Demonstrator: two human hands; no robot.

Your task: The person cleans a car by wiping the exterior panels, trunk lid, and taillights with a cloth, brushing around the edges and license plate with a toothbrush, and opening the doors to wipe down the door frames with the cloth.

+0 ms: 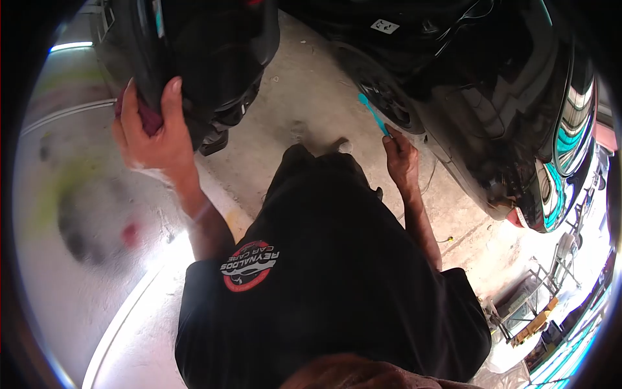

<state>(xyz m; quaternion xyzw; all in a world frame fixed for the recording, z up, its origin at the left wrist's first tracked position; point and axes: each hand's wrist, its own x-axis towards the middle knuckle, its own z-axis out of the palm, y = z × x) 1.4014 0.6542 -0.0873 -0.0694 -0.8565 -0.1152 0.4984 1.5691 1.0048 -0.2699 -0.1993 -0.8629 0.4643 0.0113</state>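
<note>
My left hand (155, 139) is raised at the upper left, its thumb and fingers closed round a maroon cloth (150, 118). Both cloth and hand are against the edge of a black car door (214, 58). Lower and to the right, my right hand (402, 155) grips the handle of a turquoise toothbrush (374, 115). The brush's head points up and left, near the wheel (389, 97) of a black car (466, 110). Whether the brush touches anything there cannot be made out.
Concrete floor (304, 71) lies between the door and the car. On the left a pale wall (97, 162) bears coloured smudges and bright strip lights. Metal frames (538, 285) and other items stand at the lower right. A thin cable or cord lies near the car.
</note>
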